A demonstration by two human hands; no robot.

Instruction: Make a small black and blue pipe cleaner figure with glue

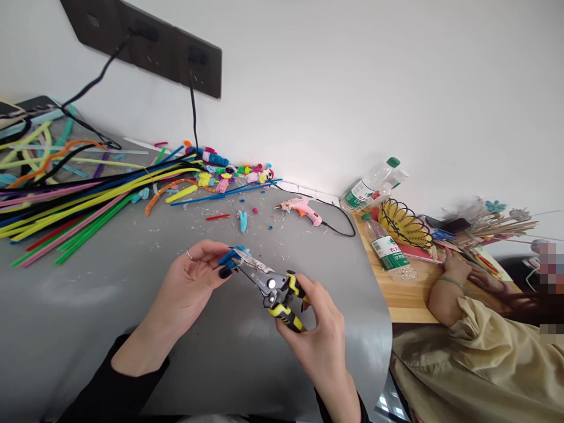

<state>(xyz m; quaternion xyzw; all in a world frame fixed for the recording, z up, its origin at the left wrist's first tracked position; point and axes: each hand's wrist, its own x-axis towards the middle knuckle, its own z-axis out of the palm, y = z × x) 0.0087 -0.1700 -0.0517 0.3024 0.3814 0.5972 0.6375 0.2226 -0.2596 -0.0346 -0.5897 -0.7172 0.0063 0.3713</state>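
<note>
My left hand [194, 282] pinches a small blue pipe-cleaner piece [230, 256] between thumb and fingers. In my right hand [319, 329] are wire-stripper pliers [271, 286] with black and yellow handles, my fingers wrapped round both grips. The jaws of the pliers reach the blue piece right at my left fingertips; whether they bite into it I cannot tell. Just beyond lie a folded light-blue pipe-cleaner piece [242, 221] and a short red one [218, 217]. A pink glue gun [302, 210] rests on the grey mat farther back.
Bundled pipe cleaners [88, 205] spread over the left, with small coloured figures [224, 176] along the wall. Power cords hang from a black socket panel [154, 47]. At right stand plastic bottles [390, 249] and a yellow basket [400, 223], near another person's arm [449, 294].
</note>
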